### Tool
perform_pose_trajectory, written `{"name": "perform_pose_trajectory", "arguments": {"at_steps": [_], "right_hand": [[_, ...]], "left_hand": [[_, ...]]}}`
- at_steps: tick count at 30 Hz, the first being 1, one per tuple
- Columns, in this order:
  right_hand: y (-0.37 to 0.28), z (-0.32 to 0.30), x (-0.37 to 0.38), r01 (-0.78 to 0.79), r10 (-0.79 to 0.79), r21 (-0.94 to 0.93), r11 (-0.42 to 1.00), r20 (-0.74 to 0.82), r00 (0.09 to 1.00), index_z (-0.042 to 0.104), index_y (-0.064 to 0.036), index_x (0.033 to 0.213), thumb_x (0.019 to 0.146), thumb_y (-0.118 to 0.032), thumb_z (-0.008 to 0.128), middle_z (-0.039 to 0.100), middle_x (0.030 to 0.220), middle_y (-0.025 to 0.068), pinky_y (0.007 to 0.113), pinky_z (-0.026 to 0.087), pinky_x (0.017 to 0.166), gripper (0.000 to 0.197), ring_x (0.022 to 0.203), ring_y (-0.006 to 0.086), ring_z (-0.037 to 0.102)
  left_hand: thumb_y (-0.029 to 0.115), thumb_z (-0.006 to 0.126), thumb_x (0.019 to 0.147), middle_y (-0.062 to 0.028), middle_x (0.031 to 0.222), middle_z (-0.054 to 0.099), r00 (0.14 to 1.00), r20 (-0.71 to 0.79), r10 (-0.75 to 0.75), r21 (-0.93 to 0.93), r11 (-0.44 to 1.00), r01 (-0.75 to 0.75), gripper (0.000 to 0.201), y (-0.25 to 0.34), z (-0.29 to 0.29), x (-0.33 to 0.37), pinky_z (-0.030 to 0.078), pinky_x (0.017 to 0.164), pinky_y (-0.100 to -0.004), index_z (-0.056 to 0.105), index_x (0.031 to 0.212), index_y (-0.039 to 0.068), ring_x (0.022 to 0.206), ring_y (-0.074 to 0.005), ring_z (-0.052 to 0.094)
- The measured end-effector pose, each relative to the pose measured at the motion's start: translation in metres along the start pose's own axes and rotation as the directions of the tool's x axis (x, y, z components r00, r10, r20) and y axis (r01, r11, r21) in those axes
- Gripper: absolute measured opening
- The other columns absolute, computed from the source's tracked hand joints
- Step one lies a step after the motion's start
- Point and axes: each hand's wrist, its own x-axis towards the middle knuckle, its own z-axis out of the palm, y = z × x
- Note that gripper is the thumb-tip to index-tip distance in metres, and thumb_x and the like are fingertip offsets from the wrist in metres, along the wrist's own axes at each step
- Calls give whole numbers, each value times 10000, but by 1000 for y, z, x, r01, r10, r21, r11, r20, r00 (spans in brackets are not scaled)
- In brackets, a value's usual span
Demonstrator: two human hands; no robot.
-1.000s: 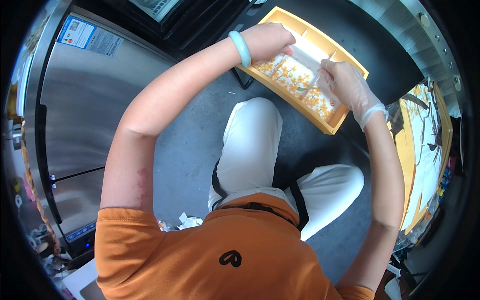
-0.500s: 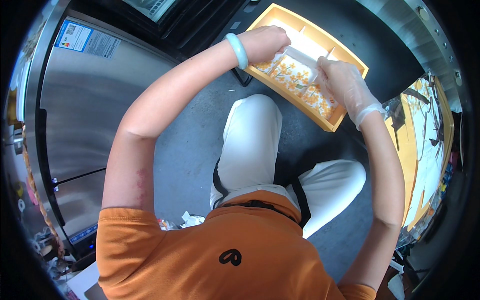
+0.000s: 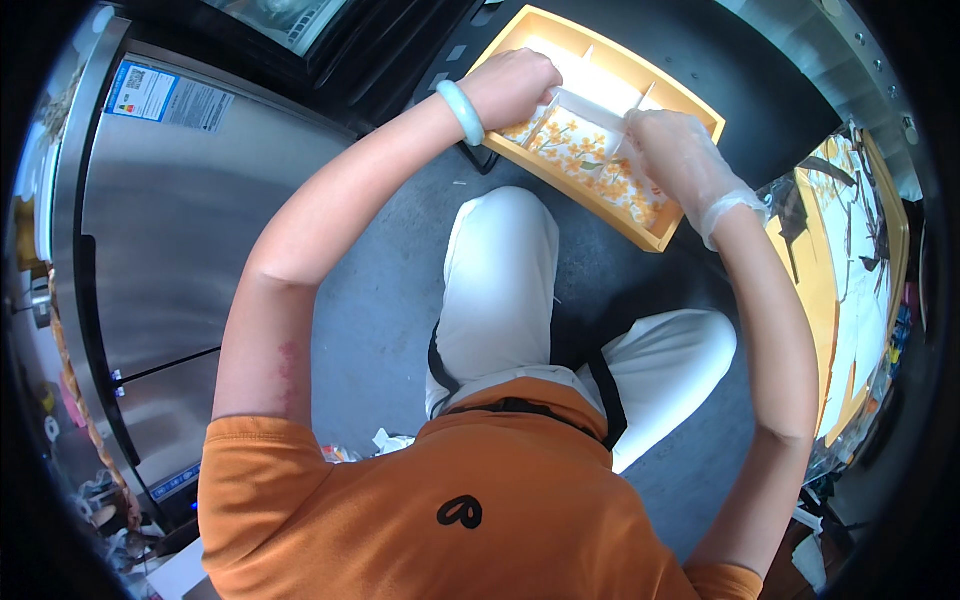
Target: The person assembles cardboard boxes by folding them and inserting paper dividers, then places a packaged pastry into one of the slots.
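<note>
A shallow yellow box (image 3: 570, 178) with a flower-patterned bottom (image 3: 575, 143) lies at the far side, tilted across the view. Thin pale dividers split it into several compartments. One long divider (image 3: 590, 108) runs lengthwise between my hands. My left hand (image 3: 513, 85), bare and with a pale green bangle (image 3: 461, 112) at the wrist, is closed at this divider's left end; its fingertips are partly hidden. My right hand (image 3: 682, 160), in a clear plastic glove, pinches the divider near its right end, reaching over the box's right part.
The box rests on a black surface (image 3: 745, 130). A steel fridge (image 3: 190, 230) stands to the left. On the right, another yellow box or tray (image 3: 815, 290) holds white sheets and dark strips. My knees (image 3: 500, 240) are below the box, above the grey floor (image 3: 385, 300).
The box and both hands appear slightly further left and up in the view. Both hands keep their closed grip at the divider.
</note>
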Motion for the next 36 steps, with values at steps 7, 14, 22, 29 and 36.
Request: {"name": "perform_pose_trajectory", "arguments": {"at_steps": [7,14,22,29,36], "right_hand": [[5,11,-1,-11,12,52,999,-18,1000,647,28,989,874,-68,593,665,976,203,351,502,869,160,920,301,659],[8,19,-4,-92,108,240,966,-54,993,627,46,989,924,-81,526,643,992,236,367,484,876,175,970,328,631],[12,33,-1,-94,121,192,977,-129,984,604,47,966,911,-67,533,646,994,234,391,481,866,145,964,336,635],[12,39,1,-204,243,271,941,-117,963,479,8,1145,883,-12,555,643,971,252,395,499,851,273,955,357,641],[5,35,-1,-230,231,74,970,2,973,459,52,1107,862,-10,563,634,962,273,425,512,851,274,940,374,650]], "left_hand": [[-28,623,746,-150,823,633,997,-78,18,37,999,-16,56,0,11,-4,512,756,-347,640,768,20,816,-294,630],[-8,595,792,-178,831,636,992,-116,45,8,999,-44,91,-2,13,-4,512,728,-363,660,849,-38,776,-297,631],[7,594,800,-175,828,635,990,-129,58,22,998,-55,104,1,9,-7,510,733,-365,664,867,-28,782,-300,630],[0,599,792,-170,825,635,987,-133,91,51,995,-85,106,0,11,-4,512,736,-358,667,870,-24,787,-288,634],[10,612,799,-174,811,647,998,-64,29,59,998,-25,92,4,11,-2,518,718,-351,679,848,-29,751,-289,641]]}}
